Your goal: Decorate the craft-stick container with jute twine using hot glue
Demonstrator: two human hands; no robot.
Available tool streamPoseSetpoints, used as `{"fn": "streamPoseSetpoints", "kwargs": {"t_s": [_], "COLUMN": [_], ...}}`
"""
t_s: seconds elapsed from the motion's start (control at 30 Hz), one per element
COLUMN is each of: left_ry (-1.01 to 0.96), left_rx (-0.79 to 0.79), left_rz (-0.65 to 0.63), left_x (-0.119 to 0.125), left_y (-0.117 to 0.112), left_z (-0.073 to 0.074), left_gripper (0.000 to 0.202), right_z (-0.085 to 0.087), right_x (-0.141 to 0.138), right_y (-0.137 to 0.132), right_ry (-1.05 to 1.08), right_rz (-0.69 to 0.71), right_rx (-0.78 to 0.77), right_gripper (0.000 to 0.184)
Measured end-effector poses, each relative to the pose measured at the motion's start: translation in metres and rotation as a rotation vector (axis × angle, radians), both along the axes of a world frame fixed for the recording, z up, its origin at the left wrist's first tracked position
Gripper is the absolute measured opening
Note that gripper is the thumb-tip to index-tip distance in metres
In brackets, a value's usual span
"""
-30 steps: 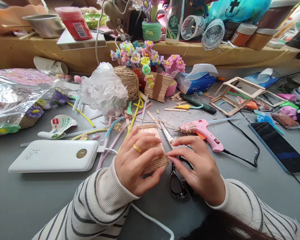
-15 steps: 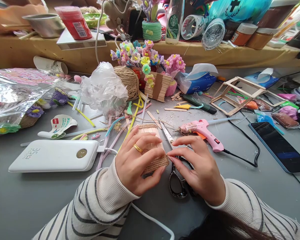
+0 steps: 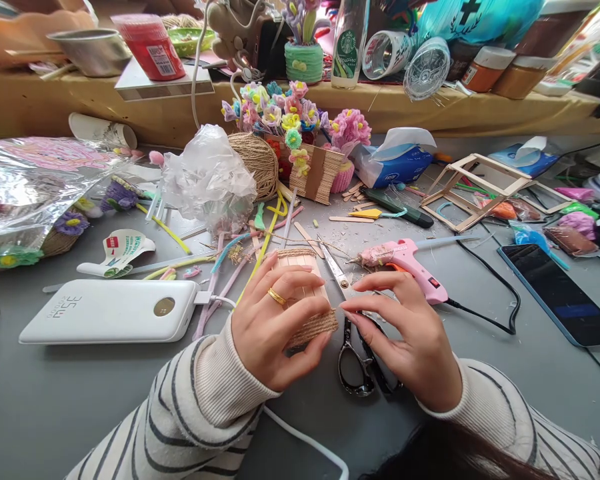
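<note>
My left hand (image 3: 275, 327), with a gold ring on it, grips a small panel of wooden craft sticks (image 3: 307, 288). Rows of brown twine (image 3: 314, 327) wrap the panel's near end, and more twine lies across its far end. Just right of the wrapped corner, my right hand (image 3: 405, 333) has thumb and index fingertips together in a pinch; whatever is between them is too small to make out. Under and beside the right fingers lie scissors (image 3: 354, 367) with black handles, blades pointing away. A pink glue gun (image 3: 405, 261) rests beyond the right hand.
A white power bank (image 3: 105, 313) with a cable lies left; a phone (image 3: 563, 293) lies right. Behind are a twine ball (image 3: 257, 163), a crumpled plastic bag (image 3: 207, 173), fuzzy flowers (image 3: 285, 110), tissues (image 3: 395, 163) and a wooden stick frame (image 3: 473, 190). A crowded shelf (image 3: 260, 100) spans the back.
My right hand has moved slightly right, its fingertips leaving the twine-wrapped corner of the panel. My left hand and the panel have stayed in place.
</note>
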State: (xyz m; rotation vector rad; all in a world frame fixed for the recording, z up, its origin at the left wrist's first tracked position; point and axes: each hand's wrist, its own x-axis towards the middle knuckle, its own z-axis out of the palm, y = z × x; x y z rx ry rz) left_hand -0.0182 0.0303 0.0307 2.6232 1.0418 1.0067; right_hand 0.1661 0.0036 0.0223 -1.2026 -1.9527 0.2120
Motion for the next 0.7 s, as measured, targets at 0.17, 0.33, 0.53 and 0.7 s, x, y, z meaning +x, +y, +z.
{"fn": "streamPoseSetpoints", "kwargs": {"t_s": [0.17,0.33,0.53,0.7], "left_ry": [-0.009,-0.026,-0.026,-0.067], "left_rx": [-0.007,0.003,0.019,0.061], "left_rz": [0.006,-0.008,-0.019,0.003], "left_x": [0.001,0.0,-0.001,-0.002], "left_y": [-0.001,0.0,0.001,0.001], "left_z": [0.0,-0.002,-0.005,-0.005], "left_gripper": [0.015,0.017,0.022,0.043], "right_z": [-0.001,-0.003,-0.003,-0.005], "right_x": [-0.001,-0.005,-0.009,-0.009], "right_y": [-0.005,-0.013,-0.017,-0.017], "right_ry": [0.003,0.015,0.01,-0.001], "right_rz": [0.032,0.061,0.078,0.071], "right_rx": [-0.007,-0.051,-0.07,-0.07], "right_gripper": [0.023,0.036,0.04,0.039]}}
